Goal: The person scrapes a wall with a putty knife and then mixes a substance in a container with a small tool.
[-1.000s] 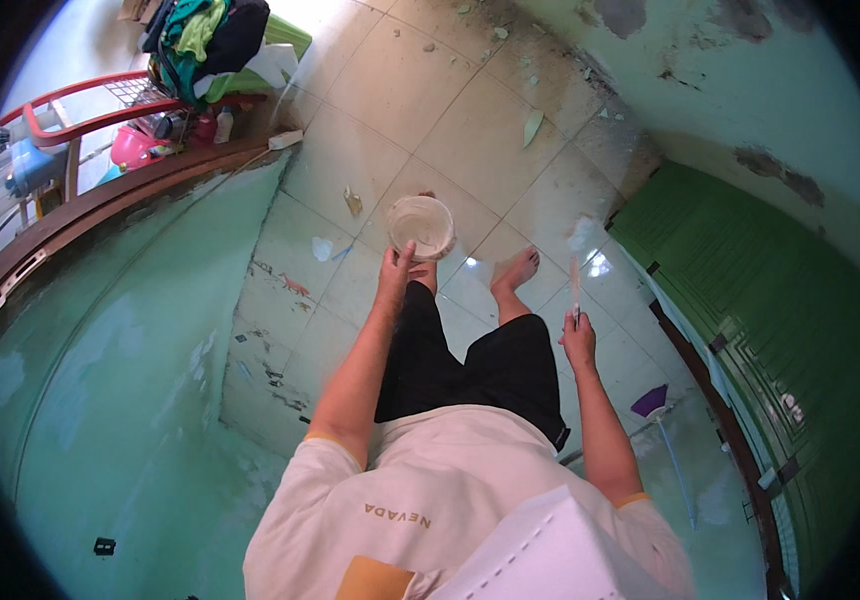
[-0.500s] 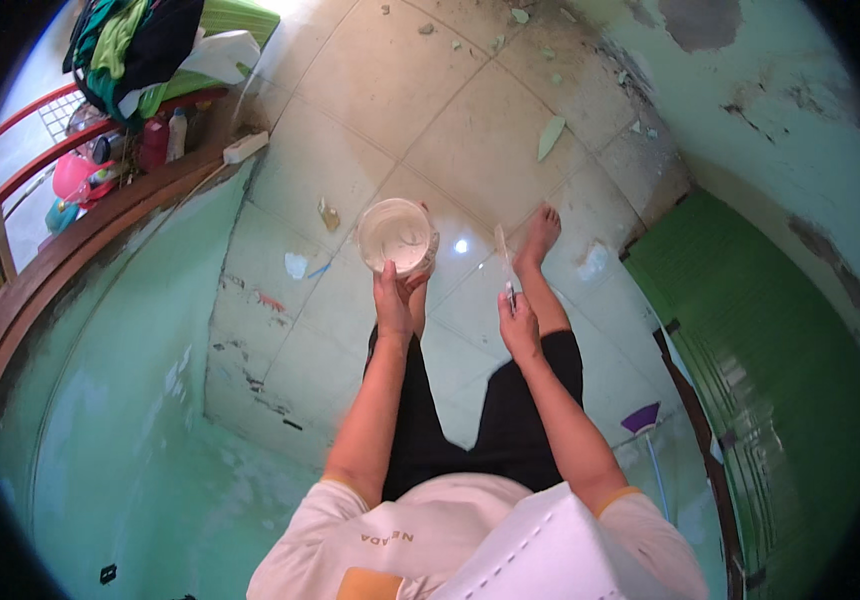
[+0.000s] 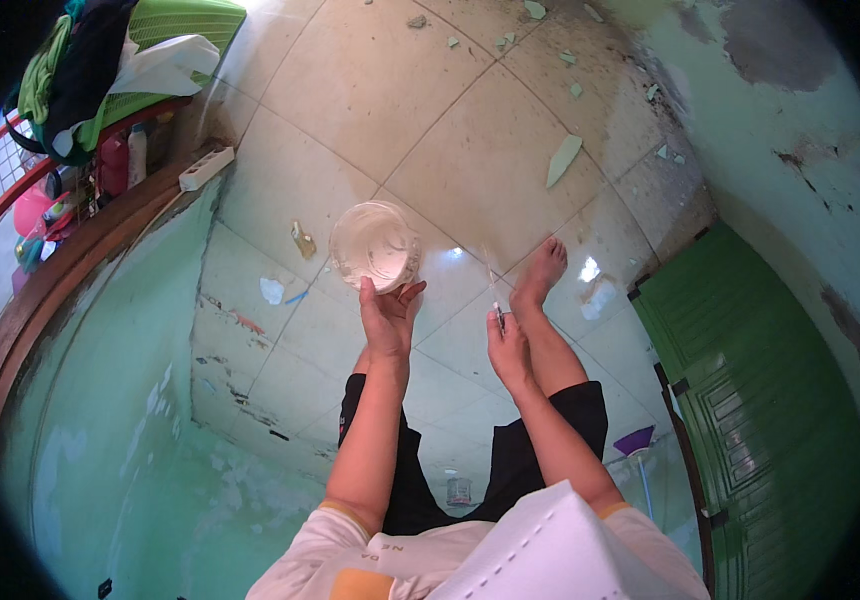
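My left hand (image 3: 388,318) supports a round plastic tub (image 3: 337,250), with the thumb on its near rim and fingers beneath. Pale creamy paste (image 3: 390,262) coats the inside of the tub. To the right, my right hand (image 3: 508,345) is closed round the handle of a thin putty knife (image 3: 499,317). Its narrow, pale blade points away from me and is hard to make out against the tiles. Blade and tub are apart.
Paint flakes (image 3: 565,160) lie on the tiled floor (image 3: 430,130). A green door (image 3: 750,400) and peeling wall (image 3: 760,120) are at right. At left, a white power strip (image 3: 207,168) rests on a wooden ledge (image 3: 115,225). A purple broom (image 3: 635,441) stands lower right.
The tub has moved slightly left in view, and my right hand has shifted a little left and nearer to me. The floor and walls have shifted in view; a clear container now shows between my legs.
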